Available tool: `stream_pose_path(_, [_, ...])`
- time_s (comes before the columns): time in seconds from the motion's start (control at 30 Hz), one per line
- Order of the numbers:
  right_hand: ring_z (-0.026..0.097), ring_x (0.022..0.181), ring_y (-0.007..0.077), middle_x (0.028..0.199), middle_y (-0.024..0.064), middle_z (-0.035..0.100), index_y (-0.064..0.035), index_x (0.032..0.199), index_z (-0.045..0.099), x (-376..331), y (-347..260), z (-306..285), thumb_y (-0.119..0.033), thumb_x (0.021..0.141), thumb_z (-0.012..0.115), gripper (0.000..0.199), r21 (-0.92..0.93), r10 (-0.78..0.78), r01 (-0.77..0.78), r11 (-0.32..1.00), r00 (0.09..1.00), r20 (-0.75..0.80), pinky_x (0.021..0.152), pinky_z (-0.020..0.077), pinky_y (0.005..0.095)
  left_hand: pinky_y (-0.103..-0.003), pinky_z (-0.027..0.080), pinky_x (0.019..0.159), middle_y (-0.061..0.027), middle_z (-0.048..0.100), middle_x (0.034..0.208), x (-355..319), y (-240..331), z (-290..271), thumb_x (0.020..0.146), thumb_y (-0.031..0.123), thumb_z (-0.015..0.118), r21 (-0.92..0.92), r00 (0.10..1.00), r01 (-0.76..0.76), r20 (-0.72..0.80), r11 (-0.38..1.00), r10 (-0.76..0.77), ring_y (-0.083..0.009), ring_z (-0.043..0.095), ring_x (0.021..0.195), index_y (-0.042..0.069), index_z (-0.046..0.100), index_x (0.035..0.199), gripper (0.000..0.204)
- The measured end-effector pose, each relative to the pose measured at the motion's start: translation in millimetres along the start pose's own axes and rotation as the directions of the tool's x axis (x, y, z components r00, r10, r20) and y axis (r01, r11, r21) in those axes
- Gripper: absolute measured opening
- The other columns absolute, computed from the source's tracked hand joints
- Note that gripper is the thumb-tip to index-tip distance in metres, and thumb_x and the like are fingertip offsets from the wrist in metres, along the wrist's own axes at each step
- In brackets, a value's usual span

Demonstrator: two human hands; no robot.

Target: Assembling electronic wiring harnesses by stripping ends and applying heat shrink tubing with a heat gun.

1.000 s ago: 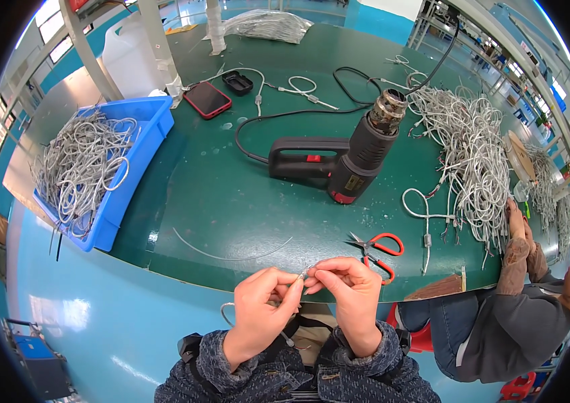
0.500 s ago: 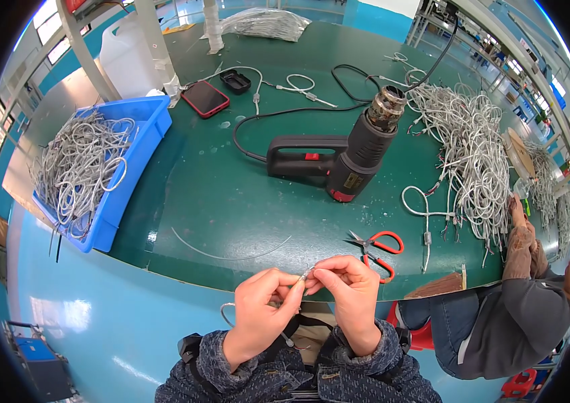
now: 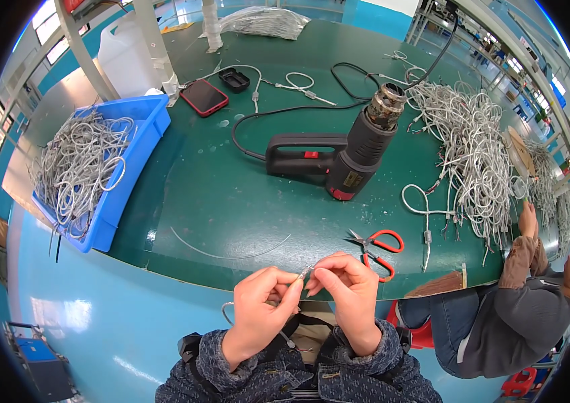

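Between thumb and fingers, my left hand [image 3: 265,305] pinches a thin grey cable [image 3: 226,313] close to its end. The cable loops out behind that hand and hangs below it near my lap. My right hand [image 3: 344,292] is closed in a pinch at the fine wire tips of the same end, its fingertips almost touching the left ones. Both hands are held just over the table's front edge. Scissors with red handles [image 3: 380,255] lie right of my right hand, blades toward the left. Ahead of my hands lies a thin clear strand [image 3: 231,257].
A black heat gun [image 3: 352,158] stands mid-table, nozzle up. At left is a blue bin [image 3: 130,174] of grey cables; beyond it lies a red-edged phone [image 3: 204,98]. A large cable pile [image 3: 473,154] covers the right side, where a co-worker [image 3: 520,316] sits with hands at the cables.
My hands keep nearly the same place, fingers shifting slightly at the cable end. The co-worker's hand has moved a little beside the pile.
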State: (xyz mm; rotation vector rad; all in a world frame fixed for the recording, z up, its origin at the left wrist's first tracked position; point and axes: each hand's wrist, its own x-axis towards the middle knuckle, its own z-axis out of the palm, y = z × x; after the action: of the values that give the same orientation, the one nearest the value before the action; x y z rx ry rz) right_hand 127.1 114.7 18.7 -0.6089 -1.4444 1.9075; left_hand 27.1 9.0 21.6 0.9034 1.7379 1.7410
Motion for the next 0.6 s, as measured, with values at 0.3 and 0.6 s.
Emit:
stream_pose_path(0.3, [0.062, 0.070, 0.0147, 0.084, 0.0098, 0.061, 0.0061, 0.089, 0.061, -0.1, 0.0, 1.4, 0.006, 0.085, 0.059, 0.004, -0.150, -0.059, 0.058, 0.987, 0.998, 0.000, 0.061, 0.0525, 0.0244, -0.020, 0.048, 0.047, -0.0052, 0.056, 0.072, -0.4, 0.3, -3.5, 0.084, -0.006, 0.061, 0.076, 0.998, -0.031, 0.057, 0.997, 0.026, -0.0090, 0.060, 0.055, -0.006, 0.061, 0.083, 0.001])
stream_pose_path(0.6, [0.062, 0.070, 0.0150, 0.084, 0.0101, 0.061, 0.0065, 0.089, 0.062, 1.9, -1.4, 0.3, 0.004, 0.087, 0.057, 0.006, -0.121, -0.029, 0.030, 0.992, 1.000, 0.008, 0.060, 0.0524, 0.0247, -0.019, 0.047, 0.046, -0.0046, 0.056, 0.072, 0.2, -0.1, -0.6, 0.084, -0.005, 0.061, 0.056, 0.999, -0.004, 0.053, 0.998, 0.001, -0.0077, 0.058, 0.054, -0.006, 0.061, 0.083, 0.002])
